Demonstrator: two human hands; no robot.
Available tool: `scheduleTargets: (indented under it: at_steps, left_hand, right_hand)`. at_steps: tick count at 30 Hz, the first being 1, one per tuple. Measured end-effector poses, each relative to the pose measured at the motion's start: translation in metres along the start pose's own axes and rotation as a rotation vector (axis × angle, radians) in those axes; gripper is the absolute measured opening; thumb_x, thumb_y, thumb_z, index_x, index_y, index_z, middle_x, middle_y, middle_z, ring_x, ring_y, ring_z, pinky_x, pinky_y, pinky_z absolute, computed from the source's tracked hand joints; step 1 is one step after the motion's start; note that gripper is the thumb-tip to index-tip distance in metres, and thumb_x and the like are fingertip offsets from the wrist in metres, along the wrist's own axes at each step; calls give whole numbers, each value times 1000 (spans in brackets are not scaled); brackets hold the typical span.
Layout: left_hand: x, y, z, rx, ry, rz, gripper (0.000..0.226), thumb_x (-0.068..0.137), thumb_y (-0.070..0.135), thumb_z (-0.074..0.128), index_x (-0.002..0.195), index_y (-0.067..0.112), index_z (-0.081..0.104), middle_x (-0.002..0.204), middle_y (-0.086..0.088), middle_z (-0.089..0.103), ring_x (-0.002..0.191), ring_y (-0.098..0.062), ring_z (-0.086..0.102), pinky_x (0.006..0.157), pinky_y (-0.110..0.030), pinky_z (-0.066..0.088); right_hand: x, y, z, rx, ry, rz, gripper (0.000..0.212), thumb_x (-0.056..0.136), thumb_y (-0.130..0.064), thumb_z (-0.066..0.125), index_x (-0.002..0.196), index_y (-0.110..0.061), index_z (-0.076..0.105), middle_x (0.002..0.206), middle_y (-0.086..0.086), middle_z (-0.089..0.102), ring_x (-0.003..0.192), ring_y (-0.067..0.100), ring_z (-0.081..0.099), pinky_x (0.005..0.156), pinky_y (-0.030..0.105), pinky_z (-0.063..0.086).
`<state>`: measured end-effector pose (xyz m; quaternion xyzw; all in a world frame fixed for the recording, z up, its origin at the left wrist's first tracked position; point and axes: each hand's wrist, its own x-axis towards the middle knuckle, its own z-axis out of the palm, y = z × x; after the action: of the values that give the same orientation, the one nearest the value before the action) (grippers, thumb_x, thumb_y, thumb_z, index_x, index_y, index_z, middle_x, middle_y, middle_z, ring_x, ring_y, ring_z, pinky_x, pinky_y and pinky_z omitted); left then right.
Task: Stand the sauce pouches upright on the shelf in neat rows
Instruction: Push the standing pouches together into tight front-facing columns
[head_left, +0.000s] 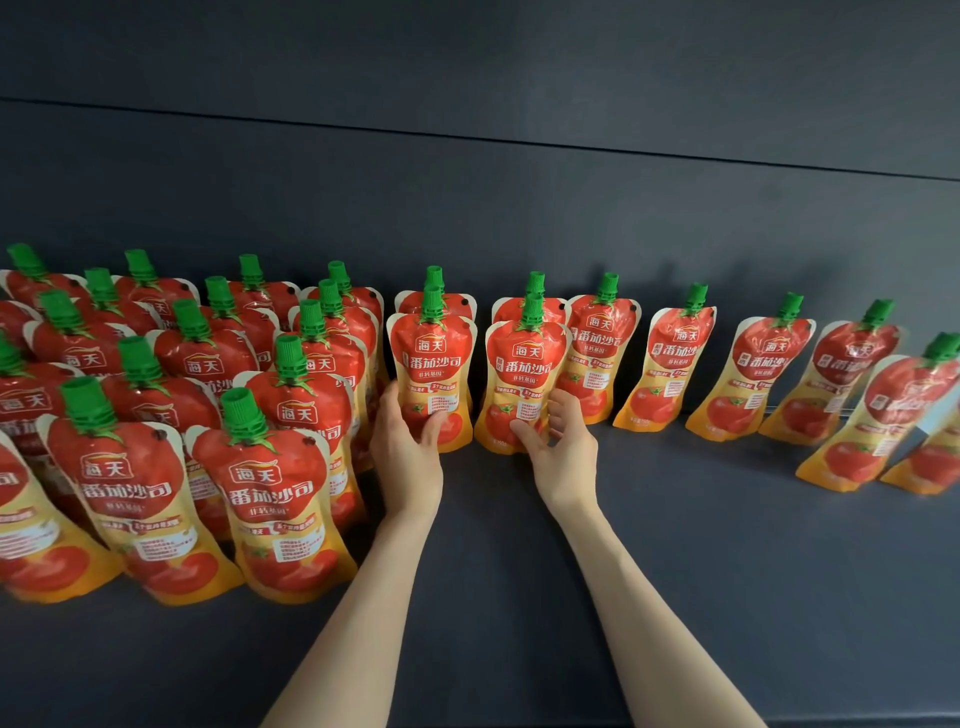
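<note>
Shelf (727, 597): dark grey, matte, flat, running the full width, with a back panel (467, 208) of the same finish crossed by one horizontal seam. Left block of pouches (260, 493): glossy flexible film, waisted outline, red tomato print on top fading to orange at the base, white label text. They stand upright several rows deep, closely packed. Right row (670, 364): the same pouches, single file along the back panel, spaced apart, with two more in front at the far right edge, blurred. Each pouch has a ribbed green screw cap (432, 304). Both bare forearms reach in from the bottom edge. The left hand (405, 447) grips the base of the left centre pouch (431, 358), thumb on its left edge, fingers curled onto the front. The right hand (563, 447) grips the base of the right centre pouch (524, 369), thumb on the front, fingers curled round its right edge. Both held pouches stand upright on the shelf, each just in front of another pouch.
</note>
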<state>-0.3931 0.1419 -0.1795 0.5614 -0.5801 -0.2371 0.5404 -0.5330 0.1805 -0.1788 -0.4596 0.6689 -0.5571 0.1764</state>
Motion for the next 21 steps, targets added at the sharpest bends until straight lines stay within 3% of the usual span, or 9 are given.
scheduleTargets:
  at_steps: [11, 16, 21]
  left_hand:
    - [-2, 0, -1, 51, -22, -26, 64, 85, 29, 63, 139, 8, 36, 140, -11, 46, 132, -26, 40, 107, -42, 36]
    - [-15, 8, -5, 95, -29, -33, 64, 90, 30, 57, 143, 8, 30, 146, -12, 38, 136, -26, 34, 108, -41, 33]
    - [-35, 19, -6, 8, -20, 36, 40, 90, 27, 57, 126, 15, 46, 131, -9, 47, 119, -26, 50, 92, -44, 51]
  right_hand:
    - [-1, -1, -1, -14, -10, 18, 53, 84, -23, 69, 129, -14, 43, 126, 5, 57, 115, 17, 54, 89, 25, 45]
    - [-4, -1, -4, -63, 19, -12, 52, 82, -32, 69, 127, -18, 45, 125, 0, 56, 118, 18, 51, 96, 39, 49]
    - [-12, -10, -34, -67, 134, -79, 32, 89, -29, 61, 118, -16, 53, 116, -1, 59, 111, 16, 53, 93, 34, 47]
